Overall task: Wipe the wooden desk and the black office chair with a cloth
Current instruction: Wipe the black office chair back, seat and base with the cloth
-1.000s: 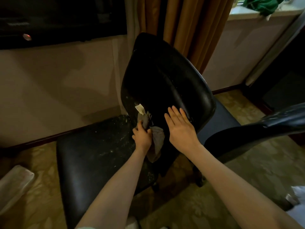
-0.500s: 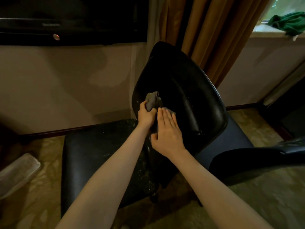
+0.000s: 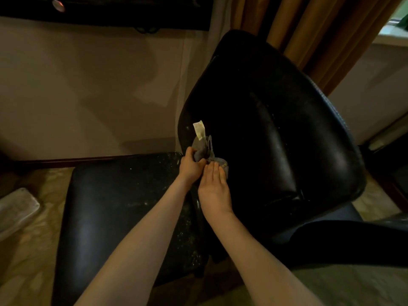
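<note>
The left hand [image 3: 190, 165] has its grip curled tight round a grey cloth [image 3: 202, 149]. The cloth is bunched up against the left edge of the black chair [image 3: 276, 133] back, low down, near the speckled seat [image 3: 123, 206]. A pale tag [image 3: 199, 129] sticks up from the cloth. The right hand [image 3: 214, 186] lies flat, its grip spread with straight fingers, touching the cloth's lower part.

L hand [image 3: 190, 166] grips cloth [image 3: 202, 149] on chair back [image 3: 276, 133]; R hand [image 3: 213, 186] flat beside.
</note>
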Motion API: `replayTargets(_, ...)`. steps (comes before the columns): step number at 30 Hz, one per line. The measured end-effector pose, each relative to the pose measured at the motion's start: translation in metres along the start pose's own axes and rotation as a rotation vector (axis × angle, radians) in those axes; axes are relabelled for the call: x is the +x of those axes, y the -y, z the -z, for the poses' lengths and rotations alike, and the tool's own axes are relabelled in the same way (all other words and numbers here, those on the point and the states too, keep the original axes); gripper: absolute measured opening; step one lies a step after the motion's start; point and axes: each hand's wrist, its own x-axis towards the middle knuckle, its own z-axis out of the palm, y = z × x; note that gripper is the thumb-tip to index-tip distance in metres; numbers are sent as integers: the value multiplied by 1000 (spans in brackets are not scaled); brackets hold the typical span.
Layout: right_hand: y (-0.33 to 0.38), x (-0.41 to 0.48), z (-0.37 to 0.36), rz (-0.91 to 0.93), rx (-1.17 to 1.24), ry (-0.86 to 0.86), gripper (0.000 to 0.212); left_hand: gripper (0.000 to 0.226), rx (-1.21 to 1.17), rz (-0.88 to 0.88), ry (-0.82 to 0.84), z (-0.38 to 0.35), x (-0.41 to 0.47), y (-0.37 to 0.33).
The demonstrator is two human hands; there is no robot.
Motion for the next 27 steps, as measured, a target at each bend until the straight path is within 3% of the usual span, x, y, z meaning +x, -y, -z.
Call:
replayTargets(5, 37, 10, -27, 101, -15, 135, 66, 33, 108, 233, -2, 6, 5, 57)
replayTargets(10, 45, 23, -11, 98, 116, 176, 61, 20, -34, 287, -5, 33, 11, 67)
replayTargets(14, 26, 48, 28, 25, 240, -78, 65, 20, -179, 119, -53, 60, 30, 7)
replayTargets(17, 2, 72, 54, -41, 189, -252, 64, 24, -165, -81, -29, 64, 50, -46)
replayTargets(21, -11, 92, 46, -165, 71, -168, 61, 31, -35, -286, -21, 49, 73, -63)
replayTargets(27, 11, 106, -6, -187, -33, -155, 66, 26, 16, -305, -27, 34, 96, -18)
